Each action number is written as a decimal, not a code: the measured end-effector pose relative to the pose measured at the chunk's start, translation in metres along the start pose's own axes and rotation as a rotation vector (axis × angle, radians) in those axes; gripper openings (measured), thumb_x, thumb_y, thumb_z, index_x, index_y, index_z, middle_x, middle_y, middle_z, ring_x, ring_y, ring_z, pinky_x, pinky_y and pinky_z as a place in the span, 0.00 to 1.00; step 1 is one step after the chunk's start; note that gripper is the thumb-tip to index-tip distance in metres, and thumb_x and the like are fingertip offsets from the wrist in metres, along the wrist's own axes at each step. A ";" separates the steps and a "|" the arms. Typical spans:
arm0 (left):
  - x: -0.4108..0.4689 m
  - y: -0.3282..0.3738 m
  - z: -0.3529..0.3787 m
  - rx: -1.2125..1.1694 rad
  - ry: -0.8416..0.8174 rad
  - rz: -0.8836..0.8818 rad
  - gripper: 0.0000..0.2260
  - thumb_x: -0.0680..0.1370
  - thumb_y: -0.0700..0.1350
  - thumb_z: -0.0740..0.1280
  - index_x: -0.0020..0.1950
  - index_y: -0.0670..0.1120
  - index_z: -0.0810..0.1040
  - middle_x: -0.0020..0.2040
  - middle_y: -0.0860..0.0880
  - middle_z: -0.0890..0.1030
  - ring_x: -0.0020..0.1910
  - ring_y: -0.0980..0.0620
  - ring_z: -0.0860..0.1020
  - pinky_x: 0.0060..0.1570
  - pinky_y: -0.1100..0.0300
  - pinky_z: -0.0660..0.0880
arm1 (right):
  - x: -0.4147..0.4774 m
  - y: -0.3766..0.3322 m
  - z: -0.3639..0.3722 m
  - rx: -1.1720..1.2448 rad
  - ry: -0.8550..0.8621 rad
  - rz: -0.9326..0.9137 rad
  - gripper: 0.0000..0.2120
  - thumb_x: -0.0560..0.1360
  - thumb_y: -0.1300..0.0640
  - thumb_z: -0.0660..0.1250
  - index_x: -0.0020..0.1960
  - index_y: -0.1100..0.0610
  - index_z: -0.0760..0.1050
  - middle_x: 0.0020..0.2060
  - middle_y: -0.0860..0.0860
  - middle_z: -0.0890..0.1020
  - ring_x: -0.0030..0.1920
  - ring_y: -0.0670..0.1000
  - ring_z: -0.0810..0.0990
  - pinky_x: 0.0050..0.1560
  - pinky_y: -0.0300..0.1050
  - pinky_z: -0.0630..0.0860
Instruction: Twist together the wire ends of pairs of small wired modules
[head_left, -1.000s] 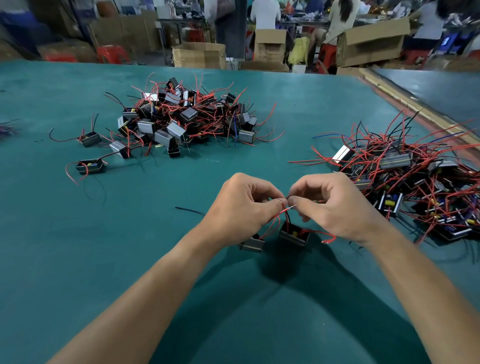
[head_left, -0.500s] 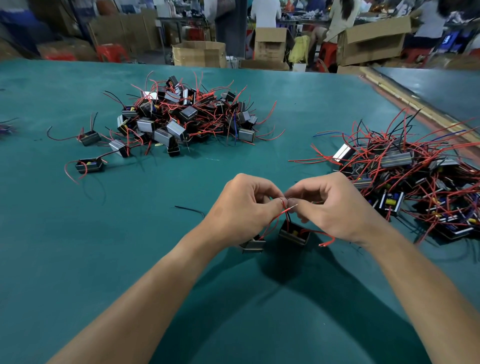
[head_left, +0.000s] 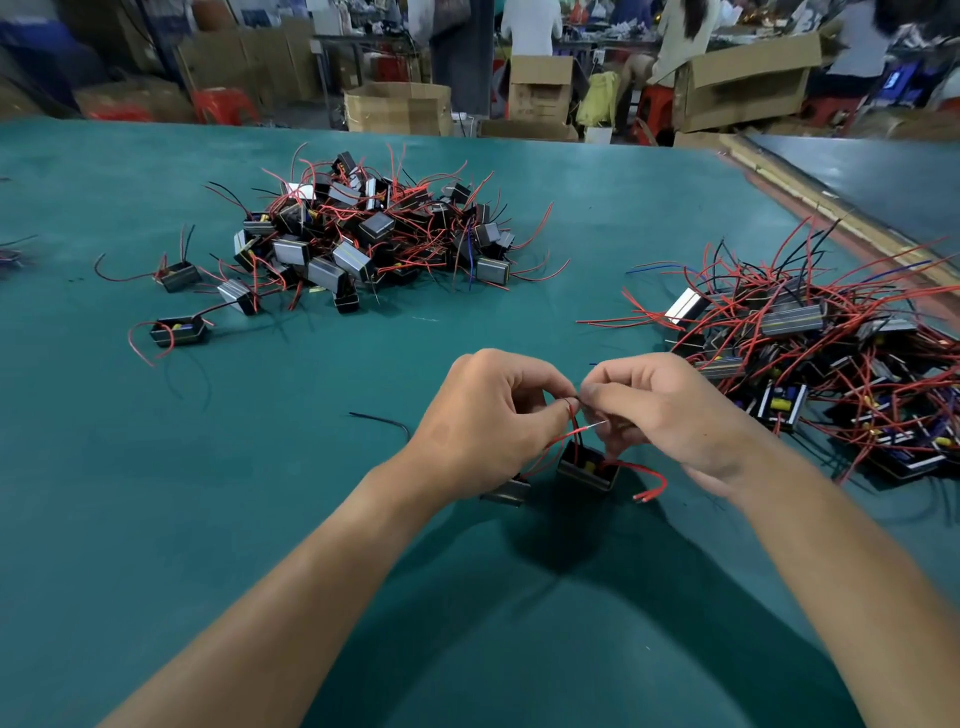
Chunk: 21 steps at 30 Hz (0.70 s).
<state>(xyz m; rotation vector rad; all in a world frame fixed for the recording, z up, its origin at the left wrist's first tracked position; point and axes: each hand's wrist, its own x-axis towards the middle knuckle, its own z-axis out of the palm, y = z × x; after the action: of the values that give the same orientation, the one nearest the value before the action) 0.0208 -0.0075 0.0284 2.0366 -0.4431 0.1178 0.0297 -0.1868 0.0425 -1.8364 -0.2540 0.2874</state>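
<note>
View: head camera, looking forward and down.
Work surface: green table (head_left: 156, 493), filling most of the frame.
Left hand (head_left: 488, 415): centre of frame, fingers curled, thumb and forefinger pinching the red wires (head_left: 573, 415) at their upper ends.
Right hand (head_left: 670, 415): just right of centre, fingertips meeting those of the left hand, pinching the same wire ends; both hands grasp the wires.
Wire tip (head_left: 593, 427): one bare silvery end sticking out below the pinch, towards the right hand.
Near module (head_left: 587, 470): black open-topped box below the fingertips, its wires rising into the pinch; whether it rests on the table or hangs, cannot tell.
Second module (head_left: 506, 491): partly hidden under the left hand, just left of the near module.
Loose red lead (head_left: 649, 483): curls out to the right of the near module, under the right wrist.
Black wire piece (head_left: 379, 420): lying alone on the table, left of the left hand.
Upper-centre pile (head_left: 374, 234): heap of modules with red and black leads.
Right-edge pile (head_left: 810, 353): larger tangle of modules and long red leads.
Stray modules: three at left of frame, one at (head_left: 179, 331) nearest.
Background: cardboard boxes (head_left: 400, 109) and people (head_left: 530, 26), blurred, along the top of the frame.
</note>
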 end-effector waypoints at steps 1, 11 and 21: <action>0.000 0.000 0.000 0.026 0.007 0.024 0.05 0.76 0.41 0.71 0.40 0.48 0.84 0.22 0.55 0.70 0.23 0.57 0.63 0.26 0.66 0.61 | 0.000 -0.001 0.001 0.075 -0.022 0.056 0.14 0.79 0.63 0.63 0.35 0.59 0.76 0.26 0.50 0.74 0.28 0.49 0.71 0.29 0.39 0.75; 0.003 -0.003 -0.001 -0.141 -0.044 -0.094 0.08 0.78 0.40 0.68 0.39 0.42 0.82 0.23 0.53 0.74 0.23 0.53 0.67 0.26 0.64 0.64 | 0.001 0.005 -0.008 -0.084 0.031 -0.268 0.11 0.70 0.71 0.74 0.40 0.55 0.80 0.32 0.48 0.83 0.33 0.45 0.78 0.35 0.35 0.75; 0.003 0.001 -0.002 -0.208 -0.042 -0.153 0.08 0.78 0.39 0.69 0.39 0.40 0.82 0.24 0.51 0.72 0.26 0.52 0.66 0.30 0.60 0.63 | 0.005 0.010 -0.006 -0.192 0.135 -0.358 0.03 0.70 0.59 0.74 0.38 0.52 0.82 0.32 0.46 0.83 0.32 0.42 0.78 0.35 0.37 0.76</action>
<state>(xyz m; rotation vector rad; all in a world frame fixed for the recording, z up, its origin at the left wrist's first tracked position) 0.0236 -0.0068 0.0311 1.8630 -0.3099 -0.0622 0.0364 -0.1931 0.0339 -1.9475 -0.5226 -0.1130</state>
